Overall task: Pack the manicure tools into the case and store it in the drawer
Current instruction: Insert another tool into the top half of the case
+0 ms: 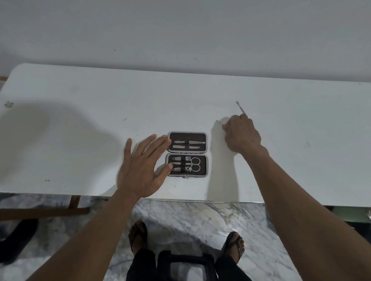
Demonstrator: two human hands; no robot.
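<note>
The manicure case point(187, 154) lies open and flat on the white table point(73, 134), dark lining up. Its far half holds two slim metal tools; its near half holds scissors, clippers and other tools. My left hand point(143, 170) lies with straight, spread fingers at the case's left edge, fingertips and thumb touching the rim. My right hand point(240, 133) is to the right of the case, fingers curled round a thin metal tool point(240, 107) whose end sticks out beyond the knuckles. A second thin tip point(219, 122) shows at the fingertips on the left.
A wall runs behind the table. The table's front edge is near my body, with marble floor and my sandalled feet below. A wooden frame point(36, 212) stands lower left. No drawer is in view.
</note>
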